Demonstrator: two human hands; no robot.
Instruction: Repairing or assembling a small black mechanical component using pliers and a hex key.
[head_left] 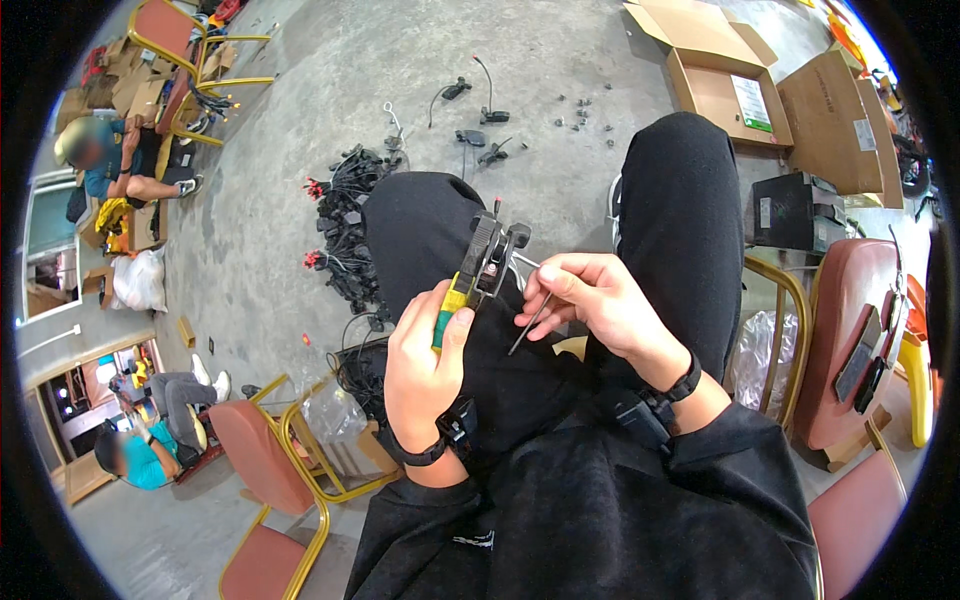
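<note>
My left hand (pixel 427 357) is wrapped round the yellow-and-green grip of a black mechanical part (pixel 486 253), or of a tool touching it; I cannot tell which. This part has a ribbed side, rounded ends and a small red tip. Just to its right, my right hand (pixel 606 303) pinches a thin dark metal rod (pixel 530 324), slanting down to the left. A short silvery length shows between my right fingertips and the black part. Whether it belongs to the rod is hidden by the fingers. Both hands are above my lap.
A heap of black cabled parts (pixel 350 235) lies left of my knee, with several loose ones (pixel 495 116) beyond. Open cardboard boxes (pixel 725 100) and a black case (pixel 797 212) stand right. Chairs (pixel 262 455) flank me. Two people (pixel 98 145) (pixel 150 455) sit at left.
</note>
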